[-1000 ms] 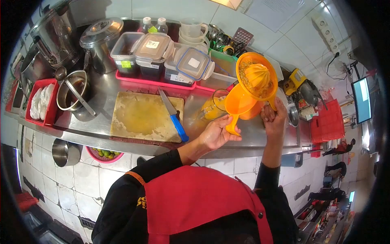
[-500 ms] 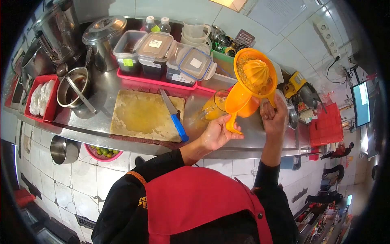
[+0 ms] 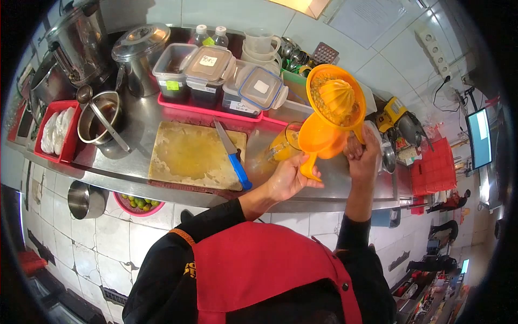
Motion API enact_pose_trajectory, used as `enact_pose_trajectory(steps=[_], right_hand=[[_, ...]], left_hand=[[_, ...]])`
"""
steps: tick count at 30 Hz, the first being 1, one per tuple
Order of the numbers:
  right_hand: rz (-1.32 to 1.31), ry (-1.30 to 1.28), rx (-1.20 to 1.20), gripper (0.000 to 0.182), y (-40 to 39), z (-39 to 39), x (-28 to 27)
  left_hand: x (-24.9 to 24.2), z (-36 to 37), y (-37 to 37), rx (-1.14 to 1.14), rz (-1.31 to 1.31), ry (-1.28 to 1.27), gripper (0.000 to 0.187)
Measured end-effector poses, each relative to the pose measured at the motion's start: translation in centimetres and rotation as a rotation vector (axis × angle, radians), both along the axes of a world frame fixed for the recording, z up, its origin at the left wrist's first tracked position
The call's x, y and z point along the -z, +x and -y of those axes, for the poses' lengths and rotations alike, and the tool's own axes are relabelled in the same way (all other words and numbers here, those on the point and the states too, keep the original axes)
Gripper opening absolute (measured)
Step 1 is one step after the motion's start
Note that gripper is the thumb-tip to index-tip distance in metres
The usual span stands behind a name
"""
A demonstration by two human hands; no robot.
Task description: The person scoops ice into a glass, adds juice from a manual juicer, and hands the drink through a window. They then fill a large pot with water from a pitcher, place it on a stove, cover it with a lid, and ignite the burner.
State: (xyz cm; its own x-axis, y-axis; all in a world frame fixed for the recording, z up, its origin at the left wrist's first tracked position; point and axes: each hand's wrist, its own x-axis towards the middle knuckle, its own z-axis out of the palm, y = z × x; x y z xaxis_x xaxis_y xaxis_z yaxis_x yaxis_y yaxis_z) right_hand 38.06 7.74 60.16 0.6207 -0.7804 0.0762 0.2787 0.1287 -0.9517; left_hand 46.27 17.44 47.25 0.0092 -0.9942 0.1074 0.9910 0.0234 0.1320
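My left hand [image 3: 288, 177] is closed round the handle of an orange plastic juicer bowl [image 3: 319, 137], which is tilted over a glass jug [image 3: 288, 141] of orange juice. In my right hand [image 3: 362, 156] is the handle of the citrus reamer [image 3: 336, 98], raised just above the bowl and leaning. Pulp and seeds lie around its ribbed cone. To the left, a wet, stained cutting board [image 3: 194, 154] carries a knife [image 3: 231, 154] with a blue handle.
Lidded plastic containers [image 3: 208, 67] stand in a pink tray [image 3: 210, 110] along the wall. A steel pot [image 3: 100, 116] with a ladle and a red basket [image 3: 56, 132] are at left. Limes in a pink basket [image 3: 135, 208] sit on the floor. A red crate [image 3: 434, 164] is at right.
The reamer has shifted slightly left, and the bowl has tipped a little with it. Both hands keep their holds.
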Motion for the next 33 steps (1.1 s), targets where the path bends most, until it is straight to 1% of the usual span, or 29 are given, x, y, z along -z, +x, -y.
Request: enact_pose_trajectory(steps=[1, 3, 4, 6, 7, 9, 10, 11, 13, 14, 15, 16, 17, 18, 19, 21, 22, 24, 25, 26, 28, 29, 30, 31, 33], right_hand=[[0.005, 0.000, -0.002, 0.020, -0.1, -0.3, 0.0], [-0.043, 0.002, 0.194, 0.019, -0.6, -1.1, 0.2], [-0.034, 0.003, 0.192, 0.019, -0.9, -1.5, 0.5], [-0.124, -0.050, 0.235, 0.016, -1.9, -2.3, 1.3], [-0.112, -0.049, 0.240, 0.016, -2.1, -2.8, 1.9], [-0.234, -0.139, 0.198, 0.017, -2.3, -3.9, 3.3], [-0.286, -0.217, 0.189, 0.018, -2.5, -3.9, 5.0], [-0.341, -0.294, 0.182, 0.019, -2.3, -4.2, 5.9], [-0.646, -0.821, 0.189, 0.023, -0.7, -5.7, 5.9], [-0.701, -0.907, 0.080, 0.025, 0.0, -6.3, 6.1], [-0.752, -0.993, -0.036, 0.027, 0.6, -6.7, 6.3], [-0.738, -0.988, -0.032, 0.027, 1.3, -7.0, 5.9], [-0.680, -1.015, -0.308, 0.030, 2.0, -7.3, 4.9], [-0.611, -1.036, -0.586, 0.033, 2.8, -7.3, 4.3], [-0.591, -1.039, -0.593, 0.033, 3.6, -6.8, 4.3], [-0.574, -0.911, -0.804, 0.036, 5.3, -5.0, 4.5], [-0.420, -0.979, -0.752, 0.030, 6.6, -3.7, 4.1], [-0.489, -1.096, -0.466, 0.027, 10.0, 0.1, 3.9], [-0.606, -0.984, -0.370, 0.025, 12.0, 1.9, 3.1], [-0.535, -1.058, -0.176, 0.019, 14.0, 3.6, 3.1], [-0.410, -1.158, 0.066, 0.016, 18.6, 7.9, 4.3], [-0.434, -1.196, 0.132, 0.017, 21.0, 10.2, 5.0], [-0.457, -1.232, 0.200, 0.018, 23.4, 12.3, 5.8], [-0.440, -1.234, 0.194, 0.018, 25.8, 14.6, 7.0], [-0.536, -1.435, 0.512, 0.023, 29.7, 17.6, 8.9]], left_hand=[[-0.5, -0.3, 0.1, -0.002, 0.005, 0.000, 0.023], [-1.5, -1.0, 0.2, -0.072, 0.326, 0.116, 0.025], [-2.0, -1.4, 0.2, -0.074, 0.335, 0.116, 0.025], [-2.6, -2.1, 0.0, -0.209, 0.567, 0.166, 0.022], [-2.8, -2.6, 0.2, -0.205, 0.580, 0.163, 0.022], [-2.9, -3.7, 0.8, -0.302, 0.745, 0.232, 0.021], [-3.0, -4.4, 1.2, -0.326, 0.818, 0.258, 0.022], [-3.1, -5.2, 1.6, -0.313, 0.834, 0.246, 0.022], [-3.3, -6.8, 2.4, -0.353, 0.870, 0.337, 0.022], [-3.2, -7.4, 2.9, -0.346, 0.886, 0.332, 0.022], [-3.1, -8.1, 3.4, -0.399, 0.863, 0.342, 0.022], [-2.9, -8.9, 3.8, -0.457, 0.839, 0.355, 0.021], [-2.8, -9.9, 4.3, -0.466, 0.854, 0.360, 0.021], [-2.7, -10.9, 4.6, -0.478, 0.787, 0.423, 0.021], [-2.7, -12.0, 5.0, -0.492, 0.718, 0.487, 0.022], [-2.2, -14.0, 5.6, -0.551, 0.763, 0.510, 0.022], [-1.2, -14.9, 5.9, -0.609, 0.729, 0.567, 0.022], [0.2, -16.7, 6.6, -0.679, 0.699, 0.631, 0.022], [0.6, -17.7, 7.0, -0.706, 0.679, 0.685, 0.022], [1.1, -18.5, 7.4, -0.733, 0.657, 0.739, 0.022], [2.4, -19.7, 8.4, -0.754, 0.657, 0.794, 0.021], [3.2, -20.3, 8.9, -0.760, 0.653, 0.842, 0.021], [4.2, -20.8, 9.7, -0.738, 0.681, 0.846, 0.027], [4.6, -21.1, 10.2, -0.756, 0.684, 0.847, 0.027], [5.3, -21.4, 11.3, -0.747, 0.677, 0.823, 0.021]])
